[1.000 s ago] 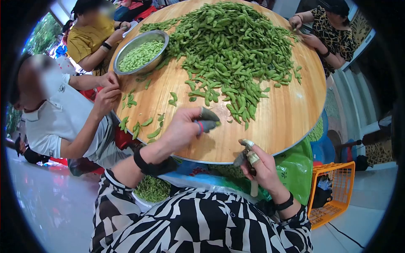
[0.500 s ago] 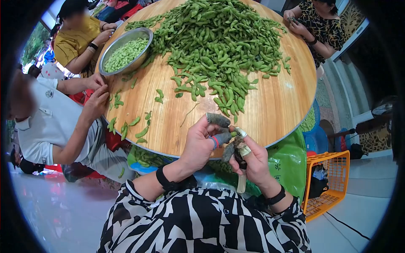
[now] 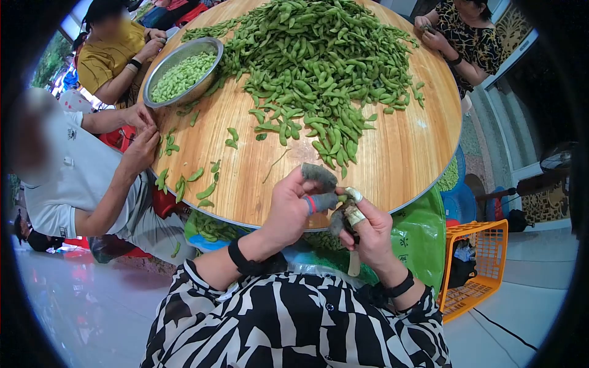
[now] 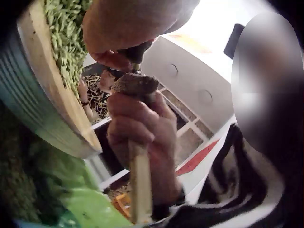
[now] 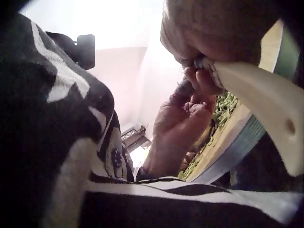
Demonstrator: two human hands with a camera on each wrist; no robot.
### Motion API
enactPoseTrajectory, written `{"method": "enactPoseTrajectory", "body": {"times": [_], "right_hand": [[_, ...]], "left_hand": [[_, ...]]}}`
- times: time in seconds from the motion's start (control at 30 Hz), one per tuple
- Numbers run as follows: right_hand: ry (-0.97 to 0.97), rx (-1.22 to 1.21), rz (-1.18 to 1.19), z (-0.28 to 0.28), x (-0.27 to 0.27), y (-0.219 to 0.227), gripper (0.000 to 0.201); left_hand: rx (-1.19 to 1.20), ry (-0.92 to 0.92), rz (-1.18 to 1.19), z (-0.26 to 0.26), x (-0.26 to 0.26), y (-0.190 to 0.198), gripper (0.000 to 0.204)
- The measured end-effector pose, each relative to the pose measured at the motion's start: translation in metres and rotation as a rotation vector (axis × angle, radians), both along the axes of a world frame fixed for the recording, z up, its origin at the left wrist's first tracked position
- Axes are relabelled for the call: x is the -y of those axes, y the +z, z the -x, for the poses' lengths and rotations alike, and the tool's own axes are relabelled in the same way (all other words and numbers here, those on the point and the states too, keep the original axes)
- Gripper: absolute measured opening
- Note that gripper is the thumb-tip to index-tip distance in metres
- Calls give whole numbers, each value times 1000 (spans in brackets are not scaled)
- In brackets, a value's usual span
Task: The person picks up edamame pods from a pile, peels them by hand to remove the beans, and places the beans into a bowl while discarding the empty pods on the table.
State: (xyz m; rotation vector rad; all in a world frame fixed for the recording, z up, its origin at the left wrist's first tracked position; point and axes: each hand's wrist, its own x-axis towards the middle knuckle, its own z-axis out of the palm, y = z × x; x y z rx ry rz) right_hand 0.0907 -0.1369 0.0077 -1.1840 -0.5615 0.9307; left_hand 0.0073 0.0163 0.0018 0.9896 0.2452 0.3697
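Note:
My left hand (image 3: 291, 205), with grey covers on its thumb and finger and a red band, pinches a small green pod (image 3: 342, 198), mostly hidden by fingertips. Touching the pod's other side, my right hand (image 3: 371, 236) has pale wrappings on its fingertips and curls round a pale-handled tool (image 3: 354, 264). In the left wrist view the handle (image 4: 140, 185) hangs below the right fist (image 4: 137, 118). The right wrist view shows the pale handle (image 5: 266, 90) beside my right hand (image 5: 213, 33), the left hand (image 5: 175, 133) beyond. The tool's working end is hidden.
A big heap of pods (image 3: 319, 61) covers the back of the round wooden table (image 3: 245, 165). A metal bowl of shelled beans (image 3: 211, 46) stands at its left. Loose pods lie nearby. Three people sit around it; an orange crate (image 3: 475, 306) stands at lower right.
My left hand has moved from over the table to meet my right hand at the pod. Since half a second ago both hands have shifted only slightly, and less green shows between the fingertips.

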Motion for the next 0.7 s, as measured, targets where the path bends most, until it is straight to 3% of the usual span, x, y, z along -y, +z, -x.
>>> {"method": "enactPoseTrajectory", "body": {"times": [0.03, 0.1, 0.17, 0.23, 0.27, 0.33, 0.37, 0.43, 0.57, 0.63, 0.67, 0.7], "right_hand": [[0, 1, 0, -1, 1, 1, 38], [60, -195, -47, -3, 2, 4, 37], [93, -230, -27, -8, 5, 4, 37], [122, -264, -7, -10, 7, 4, 38], [112, -322, -14, -9, 6, 3, 39], [109, -382, -19, -7, 5, 1, 40], [110, -435, -37, -6, 4, -1, 41], [110, -488, -55, -6, 4, -3, 42], [95, -459, -43, -4, 4, 0, 42], [82, -392, -16, -3, 4, 0, 42], [81, -376, -28, -3, 4, 0, 41], [80, -359, -40, -4, 4, -1, 40]], "left_hand": [[-18, -88, 196, 0, -4, 0, 28], [-72, -180, 288, 2, -15, -1, 26], [-127, -275, 378, 3, -16, 0, 23], [-125, -108, -365, 5, -12, 2, 18], [-126, -108, -364, 5, -12, 5, 18], [42, 12, -1134, 9, -16, 13, 17], [40, 15, -1136, 11, -17, 16, 17], [100, 107, -1536, 14, -18, 18, 22], [175, -21, -1341, 11, -24, 9, 24], [110, -48, -954, 12, -20, 7, 22], [110, -48, -955, 12, -18, 9, 22], [13, -113, -750, 12, -17, 14, 17]]}}
